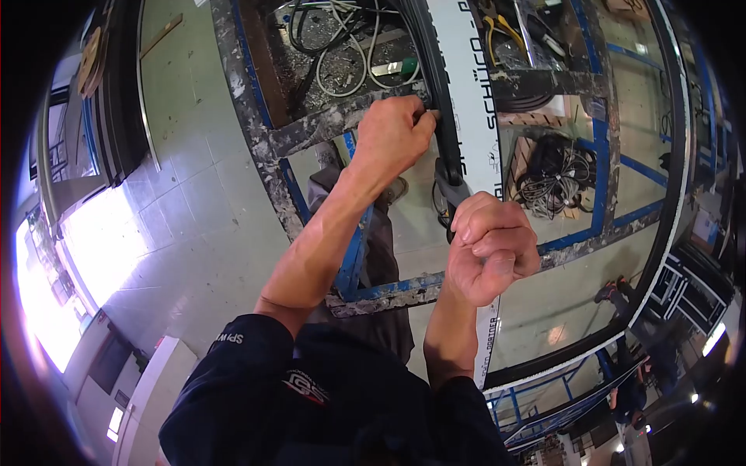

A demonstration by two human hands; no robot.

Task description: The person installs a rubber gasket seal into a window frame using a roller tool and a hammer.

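A long frame profile with white printed film [472, 101] runs down the middle of the view, with a black rubber strip [440, 70] along its left side. At the strip's left edge, my left hand [395, 136] is closed, thumb and fingers pressed together; what lies between them is hidden. Lower down, my right hand [493, 245] is curled round a tool with a grey head [451, 186], which touches the strip. Most of the tool is hidden by the fingers.
Under the profile stands a worn blue metal work frame [602, 167]. Its trays hold cables [342, 46], yellow-handled pliers [497, 35] and a green-and-white object [396, 67]. A coiled black cable [548, 175] lies at the right. Another person [629, 380] is at the lower right.
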